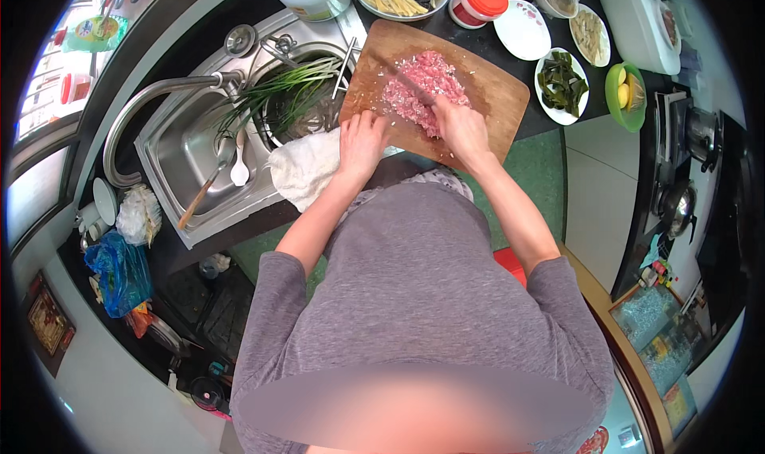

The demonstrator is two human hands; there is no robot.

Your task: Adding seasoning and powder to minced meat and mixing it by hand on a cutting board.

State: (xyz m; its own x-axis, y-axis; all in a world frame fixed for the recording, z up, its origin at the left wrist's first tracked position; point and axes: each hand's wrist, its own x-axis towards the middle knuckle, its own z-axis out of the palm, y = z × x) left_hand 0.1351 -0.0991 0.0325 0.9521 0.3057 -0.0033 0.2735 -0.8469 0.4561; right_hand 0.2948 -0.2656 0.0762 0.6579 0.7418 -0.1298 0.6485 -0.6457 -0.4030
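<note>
My right hand (pixel 461 130) grips a kitchen knife (pixel 406 82), whose blade lies across a heap of minced pink meat (pixel 433 74). Small white bits are mixed through the mince. Under it is a wooden cutting board (pixel 499 110), set at an angle over the counter's front edge. The knife's handle is hidden in my fist. My left hand (pixel 361 143) rests on the board's near left edge, thumb apart from the fingers, with nothing visible in it. Just beside that wrist lies a white cloth (pixel 306 166).
Left of the board is a double steel sink (pixel 191 137) with scallions (pixel 299 83), a white spoon (pixel 239 166) and a wooden-handled utensil (pixel 206 185). A red-lidded jar (pixel 478 3), a plate of kelp (pixel 562 89) and a green bowl (pixel 624 98) stand along the counter.
</note>
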